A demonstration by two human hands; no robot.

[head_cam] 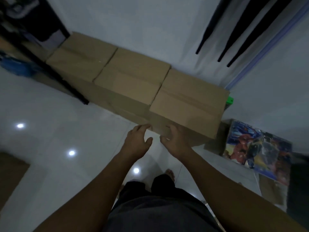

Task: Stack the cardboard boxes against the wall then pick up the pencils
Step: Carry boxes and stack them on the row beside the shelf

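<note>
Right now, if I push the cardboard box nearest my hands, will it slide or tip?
Probably slides: the floor looks like glossy tile. Tipping seems unlikely: the cardboard box looks broader than tall. Closed flaps suggest stiff sides; weight cannot be told.

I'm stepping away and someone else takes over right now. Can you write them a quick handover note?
Left grip: open, fingertips at the right box's front corner.
Right grip: open, loosely curled against the same box's front.
Done: three cardboard boxes sit in a row along the wall.
Left to do: more cardboard at the frame's left edge may need placing; pencils not in view.
</note>
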